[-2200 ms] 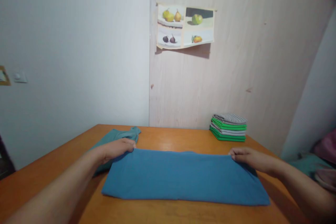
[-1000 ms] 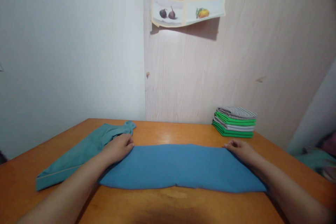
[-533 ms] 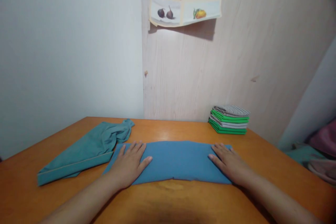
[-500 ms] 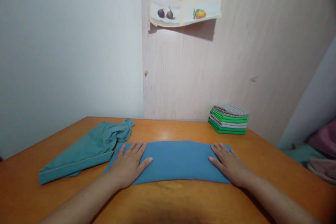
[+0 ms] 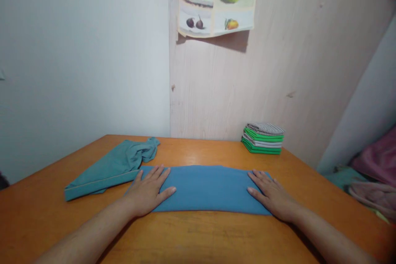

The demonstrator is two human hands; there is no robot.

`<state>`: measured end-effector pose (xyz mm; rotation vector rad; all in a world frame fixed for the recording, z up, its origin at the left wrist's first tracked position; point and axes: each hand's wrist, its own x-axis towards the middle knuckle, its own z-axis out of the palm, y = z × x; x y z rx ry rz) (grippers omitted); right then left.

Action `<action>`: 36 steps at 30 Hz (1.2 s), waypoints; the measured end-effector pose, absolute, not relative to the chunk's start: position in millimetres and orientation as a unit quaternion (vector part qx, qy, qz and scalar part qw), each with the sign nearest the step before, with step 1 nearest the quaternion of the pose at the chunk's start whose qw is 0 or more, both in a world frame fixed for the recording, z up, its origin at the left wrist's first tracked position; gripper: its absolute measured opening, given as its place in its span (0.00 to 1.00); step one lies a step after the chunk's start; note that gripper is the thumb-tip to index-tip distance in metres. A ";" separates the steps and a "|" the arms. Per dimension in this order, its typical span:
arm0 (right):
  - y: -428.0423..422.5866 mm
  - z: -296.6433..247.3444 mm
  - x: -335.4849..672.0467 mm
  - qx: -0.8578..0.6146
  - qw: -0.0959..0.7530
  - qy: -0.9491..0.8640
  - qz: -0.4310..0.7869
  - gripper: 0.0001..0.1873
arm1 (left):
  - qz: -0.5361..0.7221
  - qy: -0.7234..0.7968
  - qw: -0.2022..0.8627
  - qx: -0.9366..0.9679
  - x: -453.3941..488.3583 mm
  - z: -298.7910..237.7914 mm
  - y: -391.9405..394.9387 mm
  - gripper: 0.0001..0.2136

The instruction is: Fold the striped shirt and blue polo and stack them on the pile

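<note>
A blue cloth (image 5: pixel 208 187) lies folded into a long narrow strip on the orange wooden table (image 5: pixel 198 239). My left hand (image 5: pixel 149 192) rests flat on the strip's left end, fingers spread. Flat on its right end lies my right hand (image 5: pixel 269 196), fingers stretched out too. Neither hand holds anything. A teal garment (image 5: pixel 114 167) lies crumpled just left of the blue cloth, touching its left corner.
A stack of folded green, white and striped cloths (image 5: pixel 262 138) sits at the table's far right by the wood-panel wall. A fruit poster (image 5: pixel 216 6) hangs above. Pink and teal fabrics (image 5: pixel 371 177) lie off the table's right side.
The blue cloth went from a wide rectangle to a narrower strip. Both hands left its far corners and now lie flat on its ends.
</note>
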<state>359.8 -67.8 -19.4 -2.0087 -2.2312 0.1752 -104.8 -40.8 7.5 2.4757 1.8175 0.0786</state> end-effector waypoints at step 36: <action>-28.4 -15.3 233.9 -0.611 0.056 -0.788 0.056 0.44 | 0.130 0.557 0.033 0.820 -66.3 -3.8 -19.8 0.30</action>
